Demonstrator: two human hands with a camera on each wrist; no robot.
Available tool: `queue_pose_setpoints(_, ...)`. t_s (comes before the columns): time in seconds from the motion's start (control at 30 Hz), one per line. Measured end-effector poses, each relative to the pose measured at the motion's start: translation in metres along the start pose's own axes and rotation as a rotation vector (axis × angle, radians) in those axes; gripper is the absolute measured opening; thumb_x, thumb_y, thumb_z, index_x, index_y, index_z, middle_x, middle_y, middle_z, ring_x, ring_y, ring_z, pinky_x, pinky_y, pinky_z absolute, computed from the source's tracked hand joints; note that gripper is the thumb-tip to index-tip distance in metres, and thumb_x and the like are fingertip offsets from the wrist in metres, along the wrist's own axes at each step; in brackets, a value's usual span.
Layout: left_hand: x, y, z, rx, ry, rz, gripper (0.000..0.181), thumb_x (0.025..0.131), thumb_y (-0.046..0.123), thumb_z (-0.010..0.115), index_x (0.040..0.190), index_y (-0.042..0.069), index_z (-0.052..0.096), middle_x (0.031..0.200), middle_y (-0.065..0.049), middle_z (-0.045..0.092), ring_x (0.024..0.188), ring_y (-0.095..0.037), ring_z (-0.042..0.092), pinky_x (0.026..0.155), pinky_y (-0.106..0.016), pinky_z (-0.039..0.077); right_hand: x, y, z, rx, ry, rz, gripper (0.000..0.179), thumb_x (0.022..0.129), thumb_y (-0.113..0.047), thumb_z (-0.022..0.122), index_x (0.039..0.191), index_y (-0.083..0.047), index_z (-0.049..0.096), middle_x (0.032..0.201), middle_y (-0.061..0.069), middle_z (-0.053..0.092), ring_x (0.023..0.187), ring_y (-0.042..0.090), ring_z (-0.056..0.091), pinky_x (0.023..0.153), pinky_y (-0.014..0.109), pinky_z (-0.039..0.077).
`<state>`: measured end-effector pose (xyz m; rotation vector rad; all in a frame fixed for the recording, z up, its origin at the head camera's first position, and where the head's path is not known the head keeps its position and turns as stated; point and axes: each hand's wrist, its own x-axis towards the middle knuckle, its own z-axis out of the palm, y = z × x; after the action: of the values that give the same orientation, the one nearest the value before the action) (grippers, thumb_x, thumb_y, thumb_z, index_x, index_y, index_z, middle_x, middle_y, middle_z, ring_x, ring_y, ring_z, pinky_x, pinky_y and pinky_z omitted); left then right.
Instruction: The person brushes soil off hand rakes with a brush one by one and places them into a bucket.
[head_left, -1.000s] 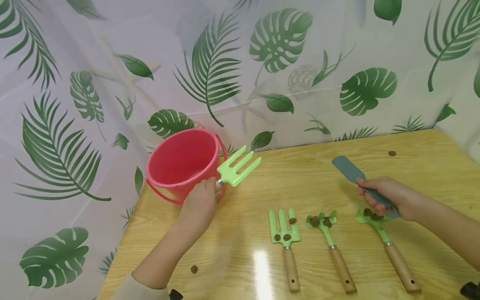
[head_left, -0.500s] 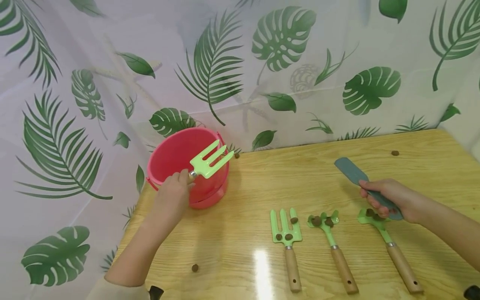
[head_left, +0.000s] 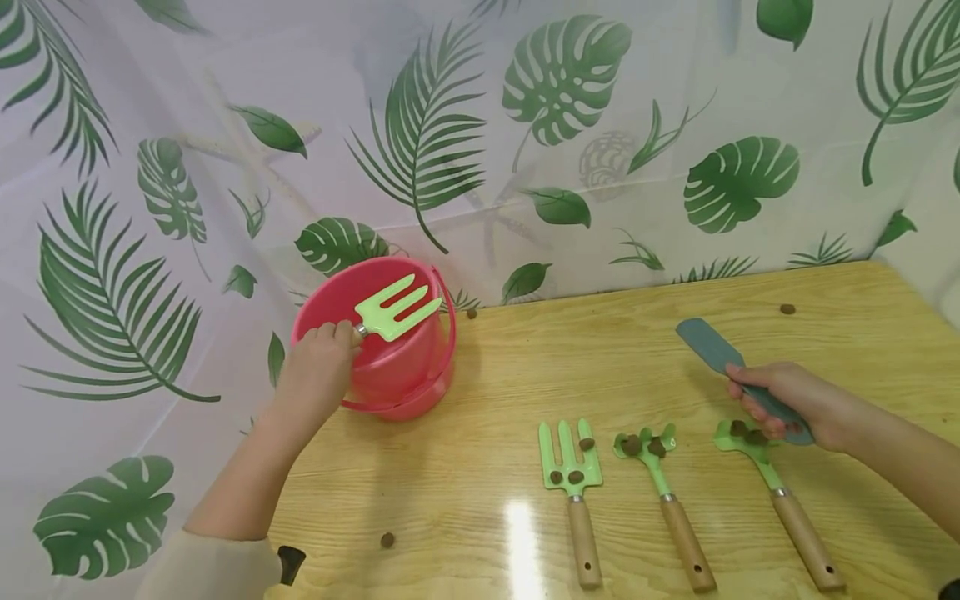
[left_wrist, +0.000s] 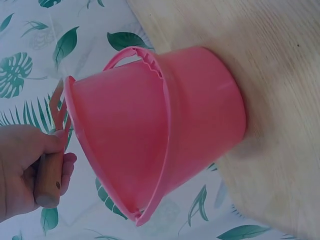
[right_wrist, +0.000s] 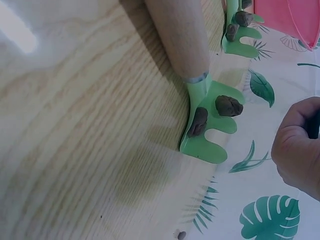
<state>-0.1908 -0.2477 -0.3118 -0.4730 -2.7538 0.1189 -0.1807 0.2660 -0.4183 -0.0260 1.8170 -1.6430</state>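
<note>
My left hand (head_left: 313, 367) grips the wooden handle of a green three-pronged garden fork (head_left: 384, 318). The fork is raised above the pink bucket (head_left: 397, 373), its prongs pointing right over the opening. In the left wrist view the handle end (left_wrist: 48, 187) shows beside the bucket's rim, and the prongs are partly hidden behind it. Over on the right, my right hand (head_left: 798, 400) holds a blue-grey spatula (head_left: 710, 344) by its lower part, blade tilted up and left. Below that hand lies a green-headed hand rake (head_left: 765, 467) bearing brown lumps (right_wrist: 229, 106).
A second green fork (head_left: 570, 467) and a small green cultivator (head_left: 660, 475) lie on the wooden table, both with brown lumps. Loose lumps sit at the front (head_left: 387, 540), beside the bucket (head_left: 472, 314) and far right (head_left: 787, 309). A leaf-print cloth (head_left: 480, 108) stands behind.
My left hand has carried the fork leftward, from the bucket's right side to over its opening. A lump beside the bucket has come into sight. My right hand has shifted slightly right.
</note>
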Motion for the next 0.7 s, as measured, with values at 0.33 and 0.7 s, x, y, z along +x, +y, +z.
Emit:
queue_pose_setpoints(0.33, 0.014, -0.015, -0.004, 0.117, -0.033, 0.025, 0.019, 0.085, 0.004, 0.068, 0.087, -0.011, 0.057, 0.073, -0.021, 0.058, 0.066, -0.035, 0.06, 0.056, -0.043, 0.056, -0.002, 0.002, 0.003, 0.093, -0.086, -0.022, 0.037, 0.102, -0.039, 0.036, 0.083, -0.016, 0.058, 0.056, -0.01, 0.05, 0.043, 0.001, 0.044, 0.044, 0.017, 0.04)
queue_pose_setpoints(0.7, 0.039, -0.022, -0.02, 0.172, -0.427, 0.02, 0.025, 0.073, 0.005, 0.079, 0.096, 0.006, 0.071, 0.075, -0.009, 0.064, 0.071, -0.025, 0.06, 0.061, -0.042, 0.056, -0.002, 0.001, 0.003, 0.068, -0.092, -0.028, 0.037, 0.102, -0.04, 0.036, 0.083, -0.016, 0.057, 0.056, -0.011, 0.05, 0.042, 0.0, 0.045, 0.043, 0.016, 0.041)
